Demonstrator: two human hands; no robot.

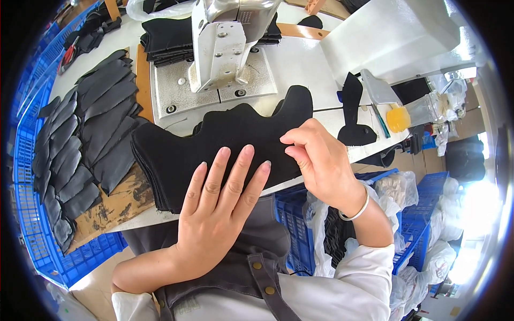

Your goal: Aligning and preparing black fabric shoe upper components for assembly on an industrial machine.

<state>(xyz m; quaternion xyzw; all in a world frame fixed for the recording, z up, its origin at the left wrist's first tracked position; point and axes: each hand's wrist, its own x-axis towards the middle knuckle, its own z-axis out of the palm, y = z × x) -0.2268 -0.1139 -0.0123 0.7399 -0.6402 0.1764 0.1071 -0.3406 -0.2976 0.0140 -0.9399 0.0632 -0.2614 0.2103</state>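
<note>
A stack of black cut fabric pieces (184, 152) with a wavy upper edge lies at the front of the white sewing table. My left hand (217, 216) rests flat on the top piece, fingers stretched and slightly apart. Over the right part of the same stack, my right hand (321, 166) is closed in a pinch, thumb against index finger. Whatever may be between those fingertips is too small to make out. Just beyond the stack stands the white head of a sewing machine (222, 53) on its metal bed plate (171, 88).
Overlapping dark, leaf-shaped pieces (110, 101) cover a brown board (126, 198) at left, beside a blue crate (32, 214). More black pieces (166, 40) are piled behind the machine. To the right lie a narrow black piece (352, 107), a teal-handled tool (381, 123) and a yellow-capped bottle (399, 119).
</note>
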